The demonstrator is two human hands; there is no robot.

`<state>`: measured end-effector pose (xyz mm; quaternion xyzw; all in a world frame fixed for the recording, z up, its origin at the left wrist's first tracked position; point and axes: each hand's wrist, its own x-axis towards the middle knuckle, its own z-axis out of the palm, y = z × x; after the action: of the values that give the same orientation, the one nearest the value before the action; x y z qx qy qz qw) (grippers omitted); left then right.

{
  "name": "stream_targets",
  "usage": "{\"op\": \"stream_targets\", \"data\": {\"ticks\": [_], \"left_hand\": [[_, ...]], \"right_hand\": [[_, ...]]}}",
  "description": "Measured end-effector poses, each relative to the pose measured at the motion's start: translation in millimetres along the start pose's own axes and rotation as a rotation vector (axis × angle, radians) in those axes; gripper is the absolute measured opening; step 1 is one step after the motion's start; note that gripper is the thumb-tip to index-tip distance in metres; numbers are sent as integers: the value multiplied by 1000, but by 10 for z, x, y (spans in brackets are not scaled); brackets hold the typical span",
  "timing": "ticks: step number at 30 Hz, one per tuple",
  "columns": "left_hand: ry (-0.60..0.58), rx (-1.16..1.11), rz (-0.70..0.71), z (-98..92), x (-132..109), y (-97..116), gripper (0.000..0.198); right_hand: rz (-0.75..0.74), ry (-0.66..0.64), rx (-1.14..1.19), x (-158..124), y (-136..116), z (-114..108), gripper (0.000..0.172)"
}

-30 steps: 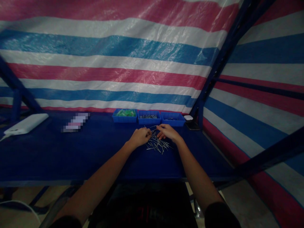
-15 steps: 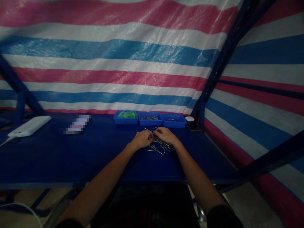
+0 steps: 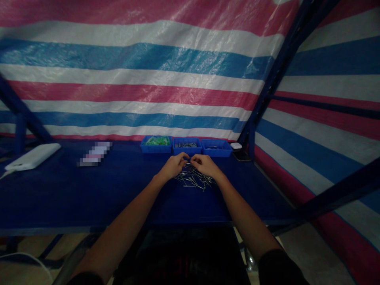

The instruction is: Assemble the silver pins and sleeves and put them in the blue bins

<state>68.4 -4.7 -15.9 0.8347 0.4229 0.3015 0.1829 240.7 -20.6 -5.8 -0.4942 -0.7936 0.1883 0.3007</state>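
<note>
A loose pile of thin metal rods [image 3: 194,180], which look like long screws or nails, lies on the blue table [image 3: 103,194] in front of me. My left hand [image 3: 174,165] is at the far left side of the pile, its thumb and index finger curled together in a pinch. Close opposite it, my right hand [image 3: 205,164] is over the pile's far right side, fingertips also pressed together. The fingertips nearly meet, and whatever they hold is too small and dark to make out.
Behind the pile stand three blue bins: one with green plastic pieces [image 3: 156,144], one with small metal parts [image 3: 187,146], one with a few thin rods [image 3: 216,147]. A white case [image 3: 236,145] and dark phone [image 3: 242,156] lie right; a white power bank [image 3: 34,156] lies left.
My hands have lifted slightly off the pile and moved a little apart, showing more rods. The left fingers have opened out from a tighter curl. The view has shifted slightly.
</note>
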Motion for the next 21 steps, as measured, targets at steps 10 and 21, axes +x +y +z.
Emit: {"op": "stream_targets", "data": {"ticks": [10, 21], "left_hand": [[73, -134, 24, -12, -34, 80, 22], [81, -446, -148, -424, -845, 507, 19]], "right_hand": [[-74, 32, 88, 8, -10, 34, 14], [39, 363, 223, 63, 147, -94, 27]]}}
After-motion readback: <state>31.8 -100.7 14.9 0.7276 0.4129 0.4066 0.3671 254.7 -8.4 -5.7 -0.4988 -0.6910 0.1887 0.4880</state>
